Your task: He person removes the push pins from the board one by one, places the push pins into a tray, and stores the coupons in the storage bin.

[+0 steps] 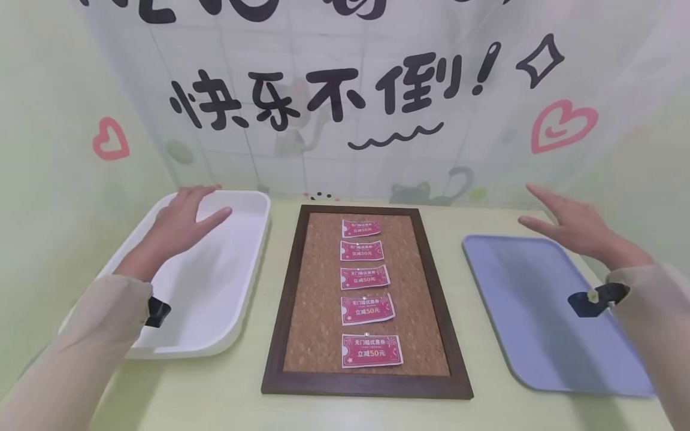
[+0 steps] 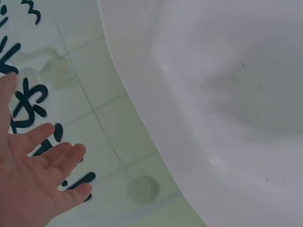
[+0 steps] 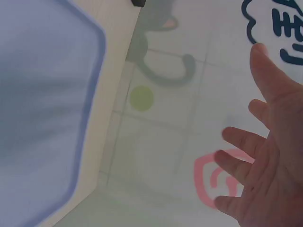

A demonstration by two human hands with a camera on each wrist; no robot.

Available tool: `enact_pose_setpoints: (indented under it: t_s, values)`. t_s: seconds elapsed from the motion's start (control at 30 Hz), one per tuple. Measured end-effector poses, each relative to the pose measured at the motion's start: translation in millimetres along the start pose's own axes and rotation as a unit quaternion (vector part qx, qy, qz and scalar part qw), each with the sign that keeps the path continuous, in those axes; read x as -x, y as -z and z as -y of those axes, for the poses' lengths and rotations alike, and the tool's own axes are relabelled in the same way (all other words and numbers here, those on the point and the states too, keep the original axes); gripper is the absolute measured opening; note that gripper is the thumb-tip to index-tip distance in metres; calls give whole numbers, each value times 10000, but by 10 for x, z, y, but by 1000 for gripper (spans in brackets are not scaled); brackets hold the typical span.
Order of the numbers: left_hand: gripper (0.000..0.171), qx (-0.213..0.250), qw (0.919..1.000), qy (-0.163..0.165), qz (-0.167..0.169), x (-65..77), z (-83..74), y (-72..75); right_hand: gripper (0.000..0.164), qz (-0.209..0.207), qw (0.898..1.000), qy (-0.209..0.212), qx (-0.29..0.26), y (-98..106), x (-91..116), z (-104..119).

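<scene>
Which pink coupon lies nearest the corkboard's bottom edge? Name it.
The lowest coupon in the column of five; the others lie farther up the corkboard.

A booth-like table point(image 1: 226, 389) setup (cartoon-printed backdrop point(image 1: 334, 170) behind).

Coupons point(image 1: 372, 359), five on corkboard point(image 1: 312, 299): each reads "无门槛优惠券" above "立减50元"; small line point(image 1: 372, 347) between is illegible.
Backdrop point(image 1: 329, 164), main line point(image 1: 336, 99): "快乐不倒!" in black.
Backdrop, upper line point(image 1: 253, 10): cut off in head view, unreadable.
Backdrop signs: four-pointed star point(image 1: 541, 61), wavy underline point(image 1: 398, 136), two pink hearts point(image 1: 563, 129).
</scene>
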State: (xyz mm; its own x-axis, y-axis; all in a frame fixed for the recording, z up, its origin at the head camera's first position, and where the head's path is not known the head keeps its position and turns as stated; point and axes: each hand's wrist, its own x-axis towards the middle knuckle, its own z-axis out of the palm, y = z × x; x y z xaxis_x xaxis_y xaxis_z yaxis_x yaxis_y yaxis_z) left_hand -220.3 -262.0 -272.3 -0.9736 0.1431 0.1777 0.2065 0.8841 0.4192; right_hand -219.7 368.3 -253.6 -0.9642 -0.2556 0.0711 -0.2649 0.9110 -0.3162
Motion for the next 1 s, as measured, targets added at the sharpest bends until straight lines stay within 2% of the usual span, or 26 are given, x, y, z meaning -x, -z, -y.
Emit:
enact_pose_setpoints:
  t_s: [0.17,0.3,0.43,0.63,0.83,1.0]
  values:
    - [39,556,9970,-500,-192,114,-311,-67,69,-176,9983,560,-74,-106,47,307]
    - [24,767,9936,-813,-132,194,-538,-158,57,-212,9950,971,-12,-225,92,506]
    - [18,911,9901,-1066,101,267,-737,-259,49,-90,9921,1250,-57,-332,122,694]
    - [14,1083,9813,-1456,643,376,-1012,-408,43,176,9889,1475,-94,-488,140,1031]
    - [17,1403,9686,-1574,1314,487,-1269,-566,41,366,9790,2003,69,-666,131,1335]
    - [17,1455,9670,-1263,1668,533,-1433,-696,39,728,9687,2374,37,-810,102,1543]
